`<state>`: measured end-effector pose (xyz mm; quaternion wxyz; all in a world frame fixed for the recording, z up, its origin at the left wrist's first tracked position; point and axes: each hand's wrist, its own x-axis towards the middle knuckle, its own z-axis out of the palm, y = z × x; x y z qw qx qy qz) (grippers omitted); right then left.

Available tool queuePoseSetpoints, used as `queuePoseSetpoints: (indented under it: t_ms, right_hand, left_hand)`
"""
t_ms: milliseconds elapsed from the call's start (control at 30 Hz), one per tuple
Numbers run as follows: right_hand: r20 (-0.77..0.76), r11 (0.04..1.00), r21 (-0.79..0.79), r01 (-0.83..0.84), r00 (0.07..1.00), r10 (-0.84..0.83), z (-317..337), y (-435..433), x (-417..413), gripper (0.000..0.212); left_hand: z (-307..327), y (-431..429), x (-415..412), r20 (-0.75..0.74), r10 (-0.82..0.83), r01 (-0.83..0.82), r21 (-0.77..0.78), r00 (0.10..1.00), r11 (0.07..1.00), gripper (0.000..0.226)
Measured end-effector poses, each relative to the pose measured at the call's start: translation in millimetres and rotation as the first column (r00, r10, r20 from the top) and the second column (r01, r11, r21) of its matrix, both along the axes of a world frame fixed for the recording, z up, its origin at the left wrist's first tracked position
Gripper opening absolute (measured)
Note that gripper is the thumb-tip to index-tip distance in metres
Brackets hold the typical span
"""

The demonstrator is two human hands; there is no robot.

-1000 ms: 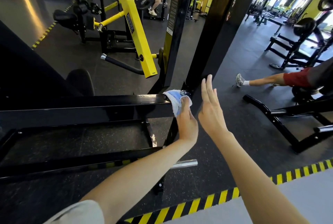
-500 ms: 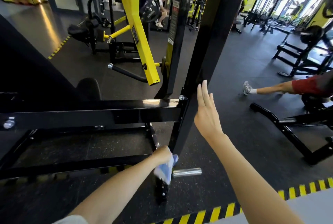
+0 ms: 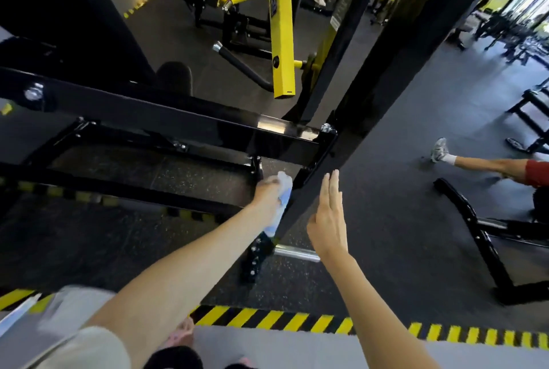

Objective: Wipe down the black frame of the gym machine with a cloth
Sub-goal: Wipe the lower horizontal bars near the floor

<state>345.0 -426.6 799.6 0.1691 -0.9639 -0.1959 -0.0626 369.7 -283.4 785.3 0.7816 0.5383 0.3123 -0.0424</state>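
A black upright post (image 3: 383,92) of the gym machine frame leans through the middle of the view, joined to a glossy black crossbar (image 3: 166,119). My left hand (image 3: 267,192) grips a light blue and white cloth (image 3: 282,205) and presses it against the post's left face, just below the crossbar joint. My right hand (image 3: 328,220) is held up flat with straight fingers beside the post's right edge; whether it touches the post is unclear.
A chrome peg (image 3: 297,253) sticks out near the post's foot. A yellow machine arm (image 3: 280,27) hangs behind. Another person's leg and shoe (image 3: 439,150) stretch in from the right beside a black bench frame (image 3: 475,229). Yellow-black hazard tape (image 3: 297,319) edges the floor.
My left hand with the cloth slid from the crossbar joint down to near the post's foot, then came partway back up. The view tilted downward. My right hand stayed flat by the post.
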Motion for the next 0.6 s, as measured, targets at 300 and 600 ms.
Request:
queuePoseSetpoints:
  t_ms: [300,600]
  right_hand:
    - [0.002,0.979,-0.018,0.204,0.979,-0.204,-12,5,12,0.098]
    - [0.007,0.966,0.092,0.242,0.970,-0.243,-20,31,27,0.079]
  left_hand:
    - [11,-44,3,0.200,-0.138,0.096,0.207,0.970,0.974,0.040]
    - [20,-34,6,0.272,-0.118,0.070,0.178,0.955,0.982,0.024]
